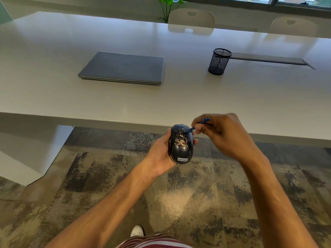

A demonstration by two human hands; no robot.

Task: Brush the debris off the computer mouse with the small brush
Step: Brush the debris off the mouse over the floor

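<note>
A black computer mouse (180, 145) with a white label near its rear is held up in front of the table edge, above the floor, by my left hand (160, 153), which cups it from the left and below. Tan crumbs of debris (181, 140) speckle its top. My right hand (223, 133) pinches a small blue brush (196, 125) whose tip touches the mouse's front end near the scroll wheel. Most of the brush handle is hidden in the fingers.
The white table (161, 97) runs across the view, carrying a closed grey laptop (123, 68) and a black mesh pen cup (219, 61). Two white chairs (191, 17) stand behind it. Patterned carpet (179, 197) below shows a pale dusting of debris.
</note>
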